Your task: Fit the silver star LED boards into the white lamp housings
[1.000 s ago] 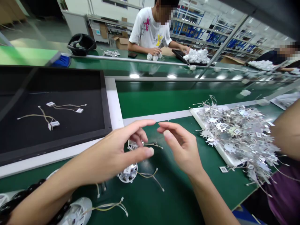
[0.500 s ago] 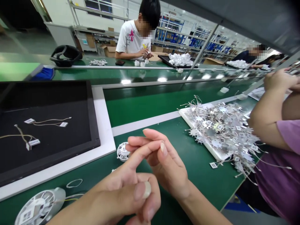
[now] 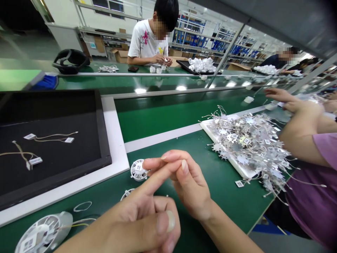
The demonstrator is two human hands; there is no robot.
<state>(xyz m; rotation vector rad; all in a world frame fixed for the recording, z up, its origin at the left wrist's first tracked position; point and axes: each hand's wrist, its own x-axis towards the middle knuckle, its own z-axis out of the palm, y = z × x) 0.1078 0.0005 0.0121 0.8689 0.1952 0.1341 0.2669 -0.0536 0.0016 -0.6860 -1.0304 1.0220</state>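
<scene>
My left hand (image 3: 150, 219) is in front of me with its index finger stretched out and the other fingers curled under the thumb; nothing shows in it. My right hand (image 3: 193, 186) pinches the tip of that index finger between thumb and fingers. Behind the fingertips lies a round white fan-like part (image 3: 138, 170) with a square code label. A second white round part (image 3: 127, 193) is mostly hidden by my left hand. At lower left stands a larger white fan housing (image 3: 43, 232) with wires, beside a thin white loop (image 3: 82, 206).
At left, a black tray (image 3: 105, 140) holds several wired labelled pieces. A white board (image 3: 237, 168) at right carries a heap of silvery star-shaped boards (image 3: 244, 140) with wires. A co-worker's arm (image 3: 302, 119) is beyond it. Another person (image 3: 149, 42) works across the green bench.
My hands keep nearly the same pose, the right fingers slightly more closed on the left index finger. The co-worker's hand at right has reached forward over the bench. The view has shifted slightly.
</scene>
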